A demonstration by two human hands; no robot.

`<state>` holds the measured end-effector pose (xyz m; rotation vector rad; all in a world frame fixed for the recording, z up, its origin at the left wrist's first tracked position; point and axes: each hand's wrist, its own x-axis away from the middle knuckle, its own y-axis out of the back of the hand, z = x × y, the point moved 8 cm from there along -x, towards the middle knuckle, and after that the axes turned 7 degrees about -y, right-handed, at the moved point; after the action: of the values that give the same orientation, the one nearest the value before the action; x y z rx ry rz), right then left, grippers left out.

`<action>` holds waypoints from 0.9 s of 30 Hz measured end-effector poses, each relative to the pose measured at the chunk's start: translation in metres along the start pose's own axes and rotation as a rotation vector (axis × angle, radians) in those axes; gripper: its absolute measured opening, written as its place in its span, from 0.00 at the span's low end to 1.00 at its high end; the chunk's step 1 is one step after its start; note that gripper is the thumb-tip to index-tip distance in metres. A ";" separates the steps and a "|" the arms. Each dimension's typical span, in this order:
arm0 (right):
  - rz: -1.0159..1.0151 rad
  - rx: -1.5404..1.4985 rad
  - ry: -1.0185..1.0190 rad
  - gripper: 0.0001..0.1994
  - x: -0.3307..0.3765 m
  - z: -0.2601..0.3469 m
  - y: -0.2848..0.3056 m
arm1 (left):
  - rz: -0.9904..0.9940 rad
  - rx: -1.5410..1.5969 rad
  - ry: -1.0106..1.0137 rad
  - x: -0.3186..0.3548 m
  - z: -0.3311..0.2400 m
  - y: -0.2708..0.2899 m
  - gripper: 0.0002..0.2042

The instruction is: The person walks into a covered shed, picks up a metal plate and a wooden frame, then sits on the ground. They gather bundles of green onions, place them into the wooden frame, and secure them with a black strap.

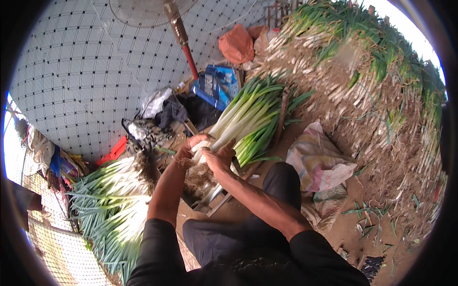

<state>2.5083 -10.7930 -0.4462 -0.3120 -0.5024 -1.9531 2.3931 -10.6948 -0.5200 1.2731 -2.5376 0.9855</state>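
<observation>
A bunch of leeks [237,114] lies slanted before me, white stems toward me and green leaves pointing away to the right. My left hand [194,144] is closed round the root end of the stems. Just to its right, my right hand [220,154] grips the same white ends, fingers bent over them. Between my wrists, brown stringy roots [198,178] hang above a low frame [202,207] near my knees. What each finger touches on the far side is hidden.
To the left lies a pile of leeks [114,190]. A tall heap of soil-covered leeks [367,90] fills the right side. A woven sack [317,159] lies beside my right knee. Farther off are a blue printed bag [217,86], an orange sack [237,44] and a fan [177,28].
</observation>
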 end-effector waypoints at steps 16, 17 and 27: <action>-0.075 0.124 0.010 0.53 0.009 -0.162 -0.105 | -0.220 -1.222 0.161 0.033 0.086 0.080 0.51; -0.028 0.128 -0.053 0.54 0.010 -0.165 -0.105 | -0.306 -1.298 0.120 0.044 0.080 0.074 0.50; -0.250 0.842 0.500 0.49 -0.080 -0.246 -0.155 | -0.600 -1.605 -0.419 0.060 0.079 0.006 0.32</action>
<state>2.4024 -10.7904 -0.7284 0.7802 -0.9905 -1.7770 2.3635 -10.7807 -0.5611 1.3514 -1.7956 -1.2899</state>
